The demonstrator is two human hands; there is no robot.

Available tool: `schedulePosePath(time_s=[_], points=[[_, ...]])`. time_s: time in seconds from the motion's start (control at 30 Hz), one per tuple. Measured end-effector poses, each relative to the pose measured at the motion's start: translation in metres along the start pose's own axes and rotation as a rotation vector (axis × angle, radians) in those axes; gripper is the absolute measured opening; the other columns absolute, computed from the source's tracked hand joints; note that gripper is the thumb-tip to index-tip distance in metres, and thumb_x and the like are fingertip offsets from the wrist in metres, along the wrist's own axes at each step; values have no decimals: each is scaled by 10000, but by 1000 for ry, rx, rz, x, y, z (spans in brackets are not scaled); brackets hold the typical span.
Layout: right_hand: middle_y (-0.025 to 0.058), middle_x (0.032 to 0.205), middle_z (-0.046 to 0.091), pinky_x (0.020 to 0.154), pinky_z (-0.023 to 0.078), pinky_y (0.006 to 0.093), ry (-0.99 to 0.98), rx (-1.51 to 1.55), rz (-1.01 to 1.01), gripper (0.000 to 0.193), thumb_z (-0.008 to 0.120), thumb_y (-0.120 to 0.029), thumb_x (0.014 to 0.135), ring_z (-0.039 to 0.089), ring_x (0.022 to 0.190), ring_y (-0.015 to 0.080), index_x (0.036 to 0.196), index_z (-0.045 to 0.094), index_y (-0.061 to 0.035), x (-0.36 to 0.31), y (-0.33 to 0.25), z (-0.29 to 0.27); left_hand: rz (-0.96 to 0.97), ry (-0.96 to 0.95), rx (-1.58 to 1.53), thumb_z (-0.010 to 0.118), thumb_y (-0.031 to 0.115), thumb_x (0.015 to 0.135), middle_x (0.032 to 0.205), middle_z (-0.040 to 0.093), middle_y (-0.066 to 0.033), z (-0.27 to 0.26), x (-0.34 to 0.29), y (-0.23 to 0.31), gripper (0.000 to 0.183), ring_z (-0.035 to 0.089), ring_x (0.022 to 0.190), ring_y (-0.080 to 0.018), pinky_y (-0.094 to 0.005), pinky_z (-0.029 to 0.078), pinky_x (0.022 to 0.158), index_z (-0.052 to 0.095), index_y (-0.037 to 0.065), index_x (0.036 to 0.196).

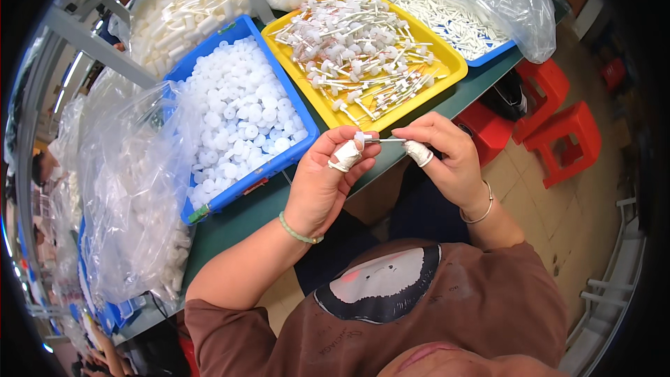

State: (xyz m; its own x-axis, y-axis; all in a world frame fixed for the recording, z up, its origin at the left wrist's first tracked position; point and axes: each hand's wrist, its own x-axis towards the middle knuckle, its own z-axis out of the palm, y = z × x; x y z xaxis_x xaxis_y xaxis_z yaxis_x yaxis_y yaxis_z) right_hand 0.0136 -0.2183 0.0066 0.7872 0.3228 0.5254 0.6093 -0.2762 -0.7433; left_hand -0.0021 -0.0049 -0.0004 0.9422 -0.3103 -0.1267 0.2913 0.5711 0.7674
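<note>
My left hand (335,160) pinches a small white plastic piece (361,137) between thumb and fingertips, its thumb wrapped in white tape. From that piece a thin metal rod (385,140) runs across to my right hand (443,150), whose taped thumb and forefinger grip the rod's other end. Both hands are just in front of the yellow tray (457,68), which is heaped with white rods bearing round plastic pieces and thin coppery wires. Left of it, a blue tray (301,108) holds many translucent white round plastic pieces (244,112).
A second blue tray (504,49) of short white tubes sits at the back right, partly under a clear bag (513,0). Bags of white parts (132,195) crowd the left. Red stools (569,143) stand on the tiled floor at right. Other people are at far left.
</note>
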Motion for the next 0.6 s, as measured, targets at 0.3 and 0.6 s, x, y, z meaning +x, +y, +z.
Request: schedulePosePath(time_s=[0.3, 0.6], points=[[86, 889, 621, 685, 464, 269, -47, 140, 115, 194, 629, -15, 831, 589, 810, 167, 1019, 675, -4, -3, 1, -3, 14, 8, 41, 605, 138, 924, 1111, 633, -77, 0, 2, -1, 214, 626, 1015, -146, -250, 515, 888, 552, 57, 1114], [88, 891, 628, 685, 504, 308, 101, 154, 19, 287, 669, 40, 747, 619, 776, 219, 1028, 651, -18, 1, 1, 17, 80, -32, 185, 599, 109, 920, 1132, 626, -87, 1, 0, -1, 242, 623, 1028, -170, -274, 502, 907, 553, 31, 1145]])
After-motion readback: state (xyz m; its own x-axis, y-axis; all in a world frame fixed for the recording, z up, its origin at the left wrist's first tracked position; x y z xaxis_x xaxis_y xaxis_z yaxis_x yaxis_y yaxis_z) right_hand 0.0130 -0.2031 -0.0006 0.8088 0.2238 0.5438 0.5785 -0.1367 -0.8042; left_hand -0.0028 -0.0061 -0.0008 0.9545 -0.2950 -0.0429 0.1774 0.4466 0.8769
